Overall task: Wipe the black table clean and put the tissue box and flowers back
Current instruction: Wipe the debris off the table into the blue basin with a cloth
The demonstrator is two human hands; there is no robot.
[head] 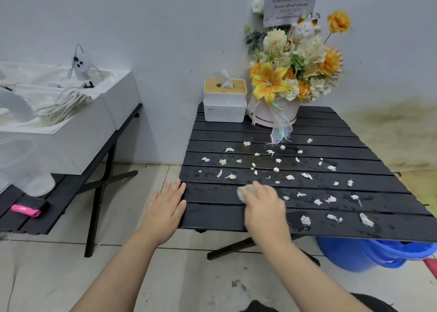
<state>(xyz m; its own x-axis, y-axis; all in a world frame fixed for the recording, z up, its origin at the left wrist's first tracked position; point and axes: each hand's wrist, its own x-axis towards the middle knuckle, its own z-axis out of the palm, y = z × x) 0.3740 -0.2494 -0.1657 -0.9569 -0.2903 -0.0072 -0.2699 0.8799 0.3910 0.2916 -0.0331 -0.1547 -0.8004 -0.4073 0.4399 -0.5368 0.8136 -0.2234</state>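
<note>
Counter (pixel 212 212): black, slatted, on crossed legs; wet in patches, a puddle near the front edge, a yellowish smear mid-surface.
Scraps (pixel 305 220): many small white and cream bits strewn over the middle and front right slats, well apart from one another.
Wad (pixel 242 192): crumpled, pale, pressed on the counter under the right fingers, near the front left part.
Right hand (pixel 264 207): palm down, fingers curled and closed over the wad, blurred.
Left hand (pixel 165 207): flat, fingers spread apart, holding nothing; fingertips touching the counter's left edge, palm over the floor.
Tissue box (pixel 224 109): white with a wooden lid, a tissue sticking up from the slot; upright at the back left corner of the counter, against the wall.
Flowers (pixel 295 70): yellow, orange and cream bouquet in a pale round box, just beside the tissue box on its right, at the back of the counter; iridescent ribbon trailing forward onto the slats.
Cat figure (pixel 305 29): white, seated among the blooms.
Card (pixel 290 3): printed "Velvetboy Bakery", standing above the bouquet.
Bucket (pixel 369 255): blue, on the floor under the counter's front right corner.
Second counter (pixel 59 205): black, to the left, well apart; carrying a white box (pixel 78 132) with coiled cord inside.
Pink item (pixel 26 211): lying on the second counter's near end.
Floor (pixel 201 281): pale tiles, a few dark spots.
</note>
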